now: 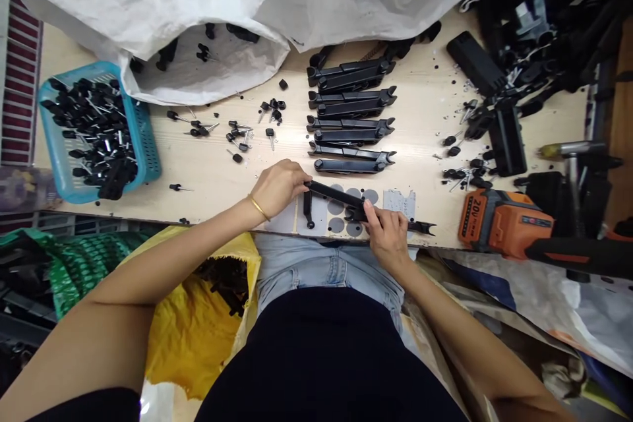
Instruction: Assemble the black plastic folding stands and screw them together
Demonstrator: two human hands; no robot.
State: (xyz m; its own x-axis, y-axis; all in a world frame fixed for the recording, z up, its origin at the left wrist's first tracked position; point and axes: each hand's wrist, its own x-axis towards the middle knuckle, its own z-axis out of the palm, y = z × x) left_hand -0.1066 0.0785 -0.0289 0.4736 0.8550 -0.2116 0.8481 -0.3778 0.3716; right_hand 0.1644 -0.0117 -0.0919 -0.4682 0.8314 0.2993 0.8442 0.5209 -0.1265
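A long black plastic bar (336, 194) slants between my two hands just above the front edge of the table. My left hand (281, 190), with a gold bangle at the wrist, pinches its left end. At its right end my right hand (388, 234) is closed around the bar. Under the hands lie a short black piece (308, 209) and a black part with a forked end (421, 228); whether that forked part joins the bar is hidden by my right hand. Beyond them, folded black plastic arms (353, 165) with forked ends lie in a column.
At left, a blue basket (154, 151) holds many black knobs with metal pins. Loose knobs (237, 138) are scattered mid-table. A white sack (208, 82) lies open at the back. An orange power-tool battery (509, 221), a hammer (572, 175) and piled black parts (509, 138) occupy the right.
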